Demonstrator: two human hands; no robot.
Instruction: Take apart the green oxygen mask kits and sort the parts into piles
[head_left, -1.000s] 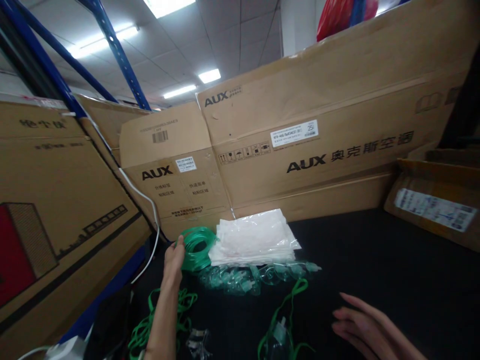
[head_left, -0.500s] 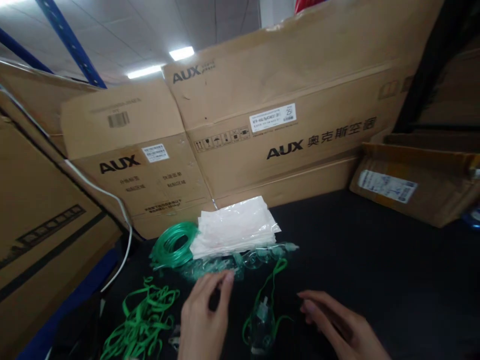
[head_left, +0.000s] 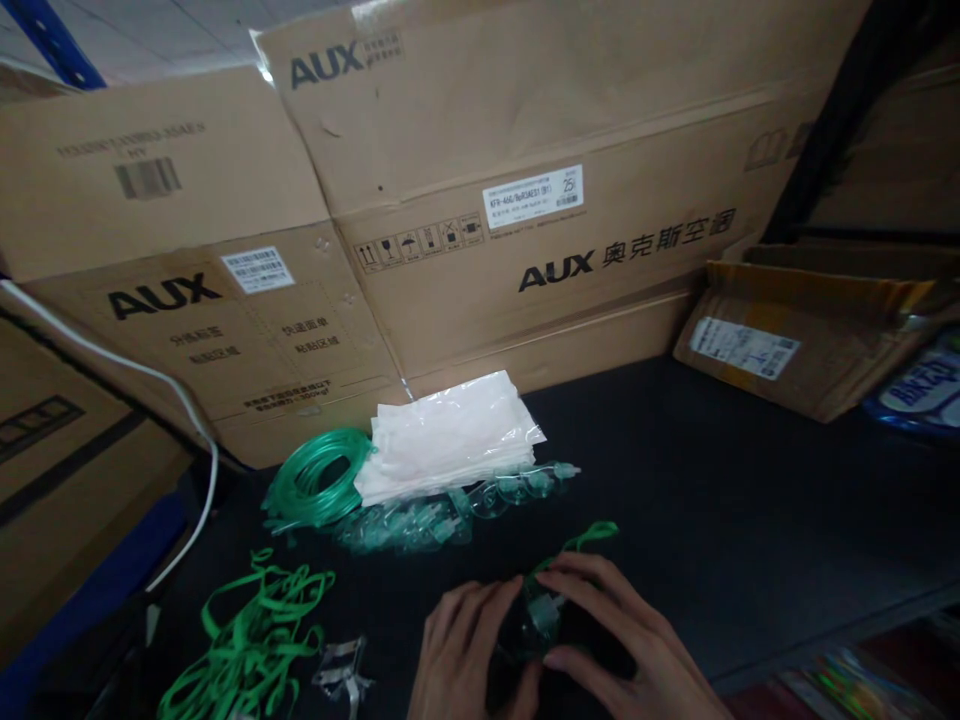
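Observation:
Both hands meet at the bottom centre over a clear plastic mask (head_left: 541,612) with a green strap (head_left: 583,540) on the black table (head_left: 720,500). My left hand (head_left: 461,655) curls around the mask's left side. My right hand (head_left: 615,640) covers its right side, fingers bent on it. Behind them lie a row of clear green masks (head_left: 442,510), a coil of green tubing (head_left: 315,485) and a stack of clear plastic bags (head_left: 450,435).
A heap of loose green straps (head_left: 247,640) and small metal clips (head_left: 341,665) lie at the lower left. Large AUX cardboard boxes (head_left: 525,180) wall the back. A smaller carton (head_left: 795,330) lies at the right. A white cable (head_left: 150,380) runs down the left.
My left hand left the green tubing coil and came back to the centre. My right hand moved left. Both now close on the mask with the green strap. The view tilted down.

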